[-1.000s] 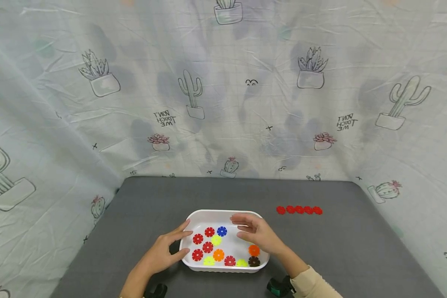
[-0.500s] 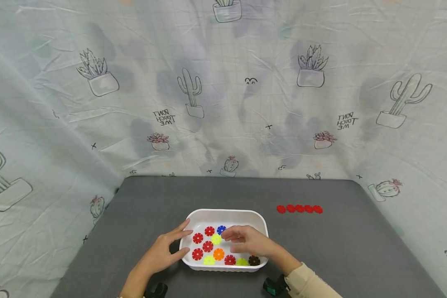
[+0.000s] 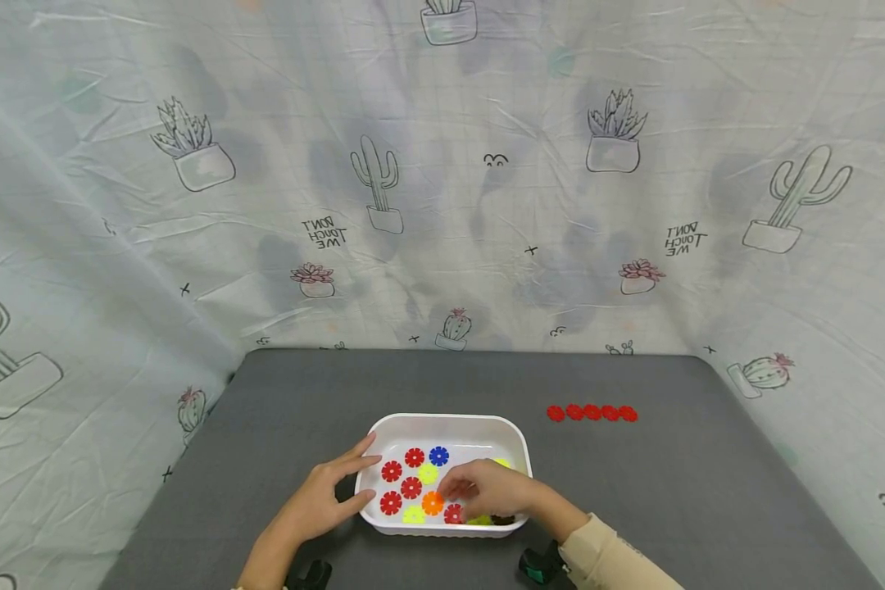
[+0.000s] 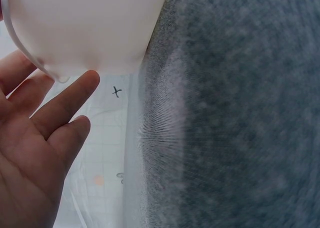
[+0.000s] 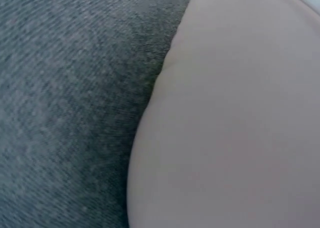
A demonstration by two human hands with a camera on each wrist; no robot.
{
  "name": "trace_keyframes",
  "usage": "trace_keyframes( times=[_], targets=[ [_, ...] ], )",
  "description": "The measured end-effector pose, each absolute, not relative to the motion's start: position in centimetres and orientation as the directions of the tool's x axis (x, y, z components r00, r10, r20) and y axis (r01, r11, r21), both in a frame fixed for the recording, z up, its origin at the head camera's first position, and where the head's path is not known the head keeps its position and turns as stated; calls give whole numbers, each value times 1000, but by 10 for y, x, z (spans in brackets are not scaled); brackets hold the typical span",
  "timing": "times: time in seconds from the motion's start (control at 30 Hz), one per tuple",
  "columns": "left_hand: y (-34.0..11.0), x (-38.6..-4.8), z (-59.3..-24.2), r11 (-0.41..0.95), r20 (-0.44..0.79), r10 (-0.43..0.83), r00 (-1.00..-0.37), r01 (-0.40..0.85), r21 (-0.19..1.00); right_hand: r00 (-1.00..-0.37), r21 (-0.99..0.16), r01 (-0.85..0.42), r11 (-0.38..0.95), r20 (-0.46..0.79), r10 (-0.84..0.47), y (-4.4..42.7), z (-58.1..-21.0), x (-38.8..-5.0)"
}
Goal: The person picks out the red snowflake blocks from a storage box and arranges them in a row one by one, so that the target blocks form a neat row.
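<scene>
A white plastic tray [image 3: 442, 423] stands on the table with several notched plastic discs inside, among them a blue disc [image 3: 438, 456], a yellow disc [image 3: 428, 474] and an orange disc [image 3: 433, 503]. My left hand [image 3: 324, 500] rests at the tray's left end, fingers extended and spread; in the left wrist view, fingertips touch its outer wall. Inside the tray, my right hand [image 3: 490, 487] points its bent fingers down beside the orange disc and above a red disc [image 3: 453, 514]. Whether it pinches a disc is hidden. The right wrist view holds only the tray's wall [image 5: 225, 112] and table.
Several red discs [image 3: 593, 412] lie in a row on the grey table [image 3: 339, 385], right of the tray and farther back. A cloth with cactus prints [image 3: 442, 197] hangs behind and at both sides. My right forearm crosses the tray's near right corner.
My right hand has moved left and toward me, down into the tray near the orange and red discs, and its fingers are more bent. The left hand has stayed at the tray's end.
</scene>
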State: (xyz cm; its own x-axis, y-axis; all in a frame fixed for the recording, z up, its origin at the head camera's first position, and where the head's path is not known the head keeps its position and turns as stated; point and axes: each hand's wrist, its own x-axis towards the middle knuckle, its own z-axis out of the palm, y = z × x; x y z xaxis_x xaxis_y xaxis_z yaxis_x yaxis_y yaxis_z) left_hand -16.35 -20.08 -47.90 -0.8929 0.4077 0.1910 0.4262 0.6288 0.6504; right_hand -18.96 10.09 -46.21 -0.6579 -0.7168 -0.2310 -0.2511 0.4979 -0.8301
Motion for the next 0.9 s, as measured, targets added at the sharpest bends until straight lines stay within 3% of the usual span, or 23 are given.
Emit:
trace_keyframes(
  times=[0.73,0.9],
  targets=[
    [-200,-165,-480,634,208,410,-888,442,635,-703,-696,-375,612,-216,-677,94,-468,-187],
    [-201,-164,-480,629,209,412,-887,443,639,-687,-642,-438,629,-213,-695,92,-470,-186]
  ],
)
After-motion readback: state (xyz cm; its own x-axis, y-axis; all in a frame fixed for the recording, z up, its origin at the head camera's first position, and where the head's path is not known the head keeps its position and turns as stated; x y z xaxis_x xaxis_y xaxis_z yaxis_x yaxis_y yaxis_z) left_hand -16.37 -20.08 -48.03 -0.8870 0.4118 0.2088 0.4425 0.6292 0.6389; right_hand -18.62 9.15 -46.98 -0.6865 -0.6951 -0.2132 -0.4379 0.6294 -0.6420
